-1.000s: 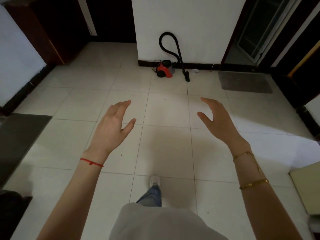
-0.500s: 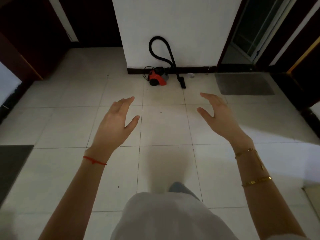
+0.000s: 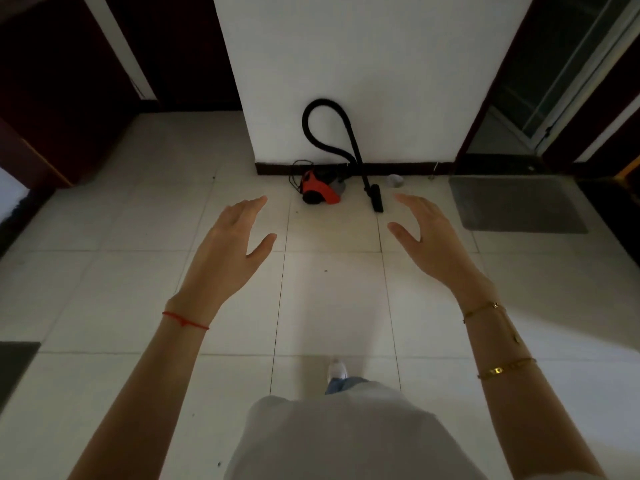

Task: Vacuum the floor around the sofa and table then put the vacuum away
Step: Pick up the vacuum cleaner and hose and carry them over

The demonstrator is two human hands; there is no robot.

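Note:
A small red and black canister vacuum (image 3: 320, 190) sits on the pale tiled floor against a white wall. Its black hose (image 3: 323, 133) loops up the wall and comes down to a black floor nozzle (image 3: 376, 198) to the right of the body. A thin cord lies by the left side of the body. My left hand (image 3: 230, 251) and my right hand (image 3: 433, 242) are both held out in front of me, fingers apart, holding nothing. Both are well short of the vacuum, one on each side of it in view.
A grey doormat (image 3: 519, 204) lies to the right before a glass door (image 3: 561, 74). A small pale object (image 3: 394, 181) rests by the skirting board. Dark doorways stand at the left. Another dark mat (image 3: 14, 368) shows at the left edge. My foot (image 3: 336, 370) is on the tiles.
I have walked closer to the vacuum, which now looks larger and nearer to my hands. Both hands stay open and raised as before.

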